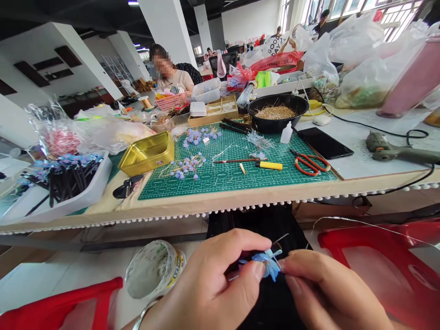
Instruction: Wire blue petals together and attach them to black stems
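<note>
Both hands low, below bench (pixel 240 197) edge, over lap; left hand (pixel 209 288) & right hand (pixel 330 293) pinch a small blue flower (pixel 268 263) w/ thin wire between fingertips, touching; on green mat (pixel 237 174): more blue flowers (pixel 187 165), yellow knife (pixel 270 165), red scissors (pixel 311 164); gold tin (pixel 147 153) just left of mat; another person sits across bench.

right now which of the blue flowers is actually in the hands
The single blue flower pinched between the left hand and right hand below the table edge. The other blue flowers lie loose on the green cutting mat.
</note>
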Demonstrator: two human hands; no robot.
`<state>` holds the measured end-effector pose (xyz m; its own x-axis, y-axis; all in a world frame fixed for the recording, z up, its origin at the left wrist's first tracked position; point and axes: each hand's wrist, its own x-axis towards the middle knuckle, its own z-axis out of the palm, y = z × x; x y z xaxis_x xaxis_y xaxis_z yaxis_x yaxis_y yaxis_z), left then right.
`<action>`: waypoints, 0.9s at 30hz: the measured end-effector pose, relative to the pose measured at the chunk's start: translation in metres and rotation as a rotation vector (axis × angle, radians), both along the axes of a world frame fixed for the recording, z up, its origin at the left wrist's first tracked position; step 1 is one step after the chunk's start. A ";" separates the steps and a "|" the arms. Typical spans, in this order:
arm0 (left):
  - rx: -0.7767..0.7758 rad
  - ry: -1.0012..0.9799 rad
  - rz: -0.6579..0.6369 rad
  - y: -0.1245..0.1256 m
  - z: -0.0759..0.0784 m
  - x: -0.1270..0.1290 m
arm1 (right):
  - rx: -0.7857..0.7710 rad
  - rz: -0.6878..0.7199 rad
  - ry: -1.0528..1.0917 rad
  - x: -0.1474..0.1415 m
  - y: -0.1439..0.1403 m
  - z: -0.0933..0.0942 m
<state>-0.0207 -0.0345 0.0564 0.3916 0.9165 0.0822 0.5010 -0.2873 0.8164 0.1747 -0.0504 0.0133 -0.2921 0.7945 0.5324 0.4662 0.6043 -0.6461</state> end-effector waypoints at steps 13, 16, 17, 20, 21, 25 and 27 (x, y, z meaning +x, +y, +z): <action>-0.748 -0.606 0.003 0.016 -0.014 -0.007 | 0.171 0.006 -0.147 -0.003 0.004 0.003; -0.830 -0.654 0.001 0.018 -0.012 -0.006 | 0.178 0.007 -0.083 -0.003 0.006 -0.001; -0.864 -0.669 -0.003 0.019 -0.012 -0.006 | 0.144 0.011 -0.089 -0.003 0.006 -0.002; -0.962 -0.702 -0.023 0.021 -0.012 -0.006 | 0.051 0.002 -0.082 0.000 0.007 -0.001; -0.992 -0.710 -0.030 0.022 -0.012 -0.006 | 0.022 0.000 -0.048 0.000 0.008 -0.003; -1.068 -0.703 -0.046 0.021 -0.013 -0.005 | -0.204 0.159 0.078 -0.003 0.028 -0.018; -1.026 -0.629 -0.054 0.015 -0.010 -0.004 | -0.267 0.317 0.087 -0.006 0.046 -0.022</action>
<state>-0.0243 -0.0192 0.0462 0.5847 0.6505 -0.4847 -0.0598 0.6304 0.7739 0.1691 -0.0041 -0.0090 -0.5076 0.7857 0.3537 0.2211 0.5155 -0.8279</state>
